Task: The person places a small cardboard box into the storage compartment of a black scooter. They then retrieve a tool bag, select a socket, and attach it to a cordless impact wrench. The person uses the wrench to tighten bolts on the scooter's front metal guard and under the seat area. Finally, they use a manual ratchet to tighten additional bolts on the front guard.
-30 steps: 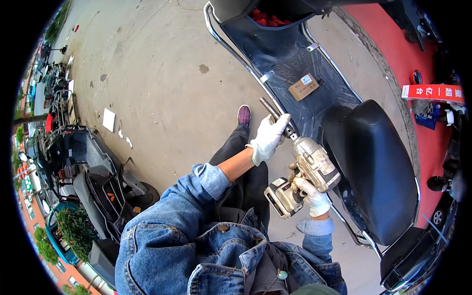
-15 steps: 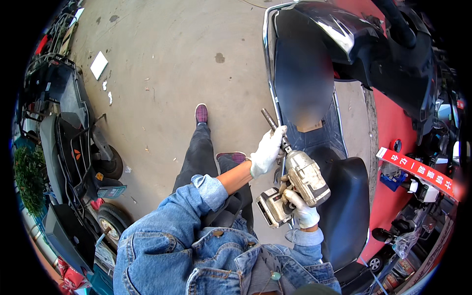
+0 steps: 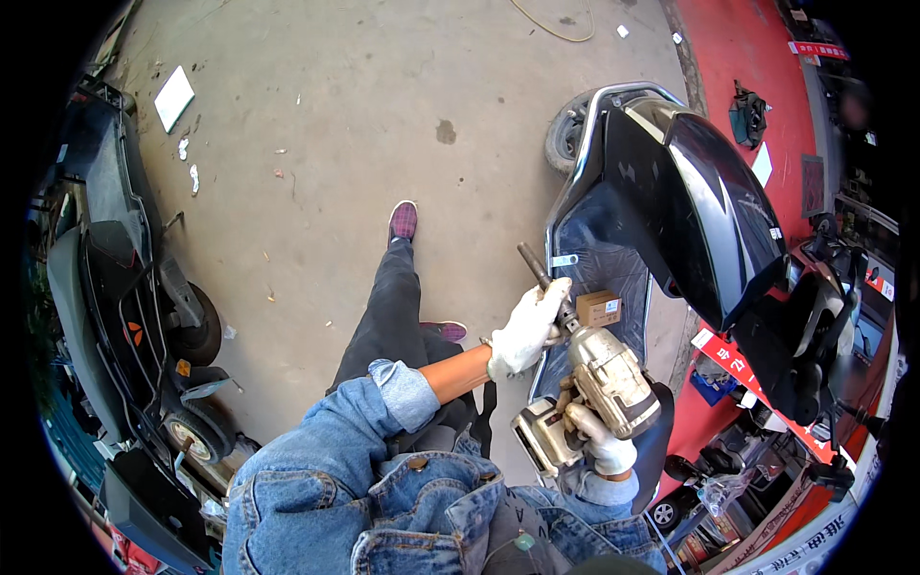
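My left hand [image 3: 527,331], in a white glove, is wrapped around the shaft end of a worn cordless impact wrench [image 3: 615,385]. A long dark socket [image 3: 533,263] sticks out beyond its fingers, pointing up and left. My right hand [image 3: 602,441], also gloved, grips the wrench's handle, and the battery [image 3: 542,437] sits to the left of it. The tool is held in front of my body, over the near left edge of a black electric scooter's footboard [image 3: 613,251]. On that footboard lies a small cardboard box [image 3: 599,309].
The scooter's glossy black front [image 3: 714,206] stands to the right, with a chrome bar [image 3: 551,225] along its side. Another parked vehicle [image 3: 101,287] is at the left. A white sheet [image 3: 173,99] lies on the floor, and a hose [image 3: 565,36] at the far side.
The view has shifted, so the scooter's front wheel and the whole cardboard box now show. Both hands keep their hold, and the wrench sits slightly lower and farther right in the picture.
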Demonstrator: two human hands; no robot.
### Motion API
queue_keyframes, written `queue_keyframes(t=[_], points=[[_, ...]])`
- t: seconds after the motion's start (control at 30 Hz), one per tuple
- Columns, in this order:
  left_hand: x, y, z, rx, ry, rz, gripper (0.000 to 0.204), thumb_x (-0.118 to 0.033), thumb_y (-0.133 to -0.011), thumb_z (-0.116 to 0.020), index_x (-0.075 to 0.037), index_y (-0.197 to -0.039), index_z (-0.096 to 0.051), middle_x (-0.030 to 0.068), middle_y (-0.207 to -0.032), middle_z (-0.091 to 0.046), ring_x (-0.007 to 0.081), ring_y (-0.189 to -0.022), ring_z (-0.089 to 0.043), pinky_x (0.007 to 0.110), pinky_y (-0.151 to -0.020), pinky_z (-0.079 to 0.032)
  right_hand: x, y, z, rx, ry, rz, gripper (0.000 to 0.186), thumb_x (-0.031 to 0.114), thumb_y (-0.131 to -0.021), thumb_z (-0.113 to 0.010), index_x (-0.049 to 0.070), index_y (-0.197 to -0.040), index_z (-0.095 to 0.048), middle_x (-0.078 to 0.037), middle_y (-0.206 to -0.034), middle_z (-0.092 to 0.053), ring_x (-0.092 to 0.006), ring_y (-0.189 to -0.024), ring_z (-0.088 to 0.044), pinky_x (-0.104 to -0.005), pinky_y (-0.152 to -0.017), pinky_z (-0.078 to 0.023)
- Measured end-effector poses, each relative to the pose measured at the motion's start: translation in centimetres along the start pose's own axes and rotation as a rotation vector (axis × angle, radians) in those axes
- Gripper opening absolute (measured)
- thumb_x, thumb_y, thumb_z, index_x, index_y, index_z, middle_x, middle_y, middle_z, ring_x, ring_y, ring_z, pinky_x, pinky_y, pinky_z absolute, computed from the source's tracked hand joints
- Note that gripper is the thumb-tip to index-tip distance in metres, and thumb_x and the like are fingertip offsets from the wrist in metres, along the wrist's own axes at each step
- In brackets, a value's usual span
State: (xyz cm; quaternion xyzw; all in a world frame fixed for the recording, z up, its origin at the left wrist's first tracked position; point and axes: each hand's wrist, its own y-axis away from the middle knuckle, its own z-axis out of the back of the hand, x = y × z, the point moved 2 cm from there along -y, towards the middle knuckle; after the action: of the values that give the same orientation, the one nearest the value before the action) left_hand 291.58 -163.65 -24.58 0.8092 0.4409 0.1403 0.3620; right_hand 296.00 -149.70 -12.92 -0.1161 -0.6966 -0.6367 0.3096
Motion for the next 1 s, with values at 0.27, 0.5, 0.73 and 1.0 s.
queue_keyframes(t=[0.27,0.5,0.73,1.0], points=[[-8.1,-3.3,-2.3,0.078,-0.082,-0.049,0.025,-0.035,-0.093,-0.053,-0.013,-0.085,-0.047,-0.0047,-0.068,-0.044,0.0033,-0.052,-0.038,0.018,-0.044,-0.030,1.4,-4.6,-3.9,-0.173,0.597,0.246,0.039,0.014,-0.078,-0.068,0.008,-0.115,-0.058,-0.007,-0.104,-0.064,-0.0243,-0.098,-0.059,-0.0385,-0.094,-0.041],[-10.2,-3.7,-1.1,0.013,0.010,0.088,0.024,-0.035,-0.093,-0.052,-0.013,-0.087,-0.047,-0.0046,-0.067,-0.044,0.0032,-0.050,-0.037,0.019,-0.042,-0.029,4.4,-6.6,-4.2,-0.089,0.554,0.200,0.037,0.016,-0.083,-0.061,0.007,-0.118,-0.053,-0.007,-0.102,-0.060,-0.0192,-0.091,-0.055,-0.0345,-0.084,-0.041],[-11.4,-7.0,-0.5,0.106,0.023,0.145,0.019,-0.027,-0.091,-0.053,-0.010,-0.084,-0.050,0.0005,-0.067,-0.052,0.0071,-0.051,-0.047,0.020,-0.043,-0.034,6.9,-8.5,-6.0,-0.102,-0.028,0.058,0.043,0.009,-0.080,-0.061,-0.003,-0.119,-0.048,-0.006,-0.090,-0.058,-0.0109,-0.074,-0.053,-0.0224,-0.066,-0.043],[-11.7,-9.1,0.3,-0.058,0.758,0.176,0.028,-0.022,-0.093,-0.052,-0.001,-0.075,-0.056,0.0096,-0.077,-0.061,0.0161,-0.064,-0.057,0.031,-0.067,-0.052,5.6,-11.1,-6.5,-0.114,-0.248,-0.125,0.042,0.009,-0.076,-0.061,-0.005,-0.114,-0.051,-0.009,-0.086,-0.060,-0.0115,-0.066,-0.052,-0.0221,-0.060,-0.041]])
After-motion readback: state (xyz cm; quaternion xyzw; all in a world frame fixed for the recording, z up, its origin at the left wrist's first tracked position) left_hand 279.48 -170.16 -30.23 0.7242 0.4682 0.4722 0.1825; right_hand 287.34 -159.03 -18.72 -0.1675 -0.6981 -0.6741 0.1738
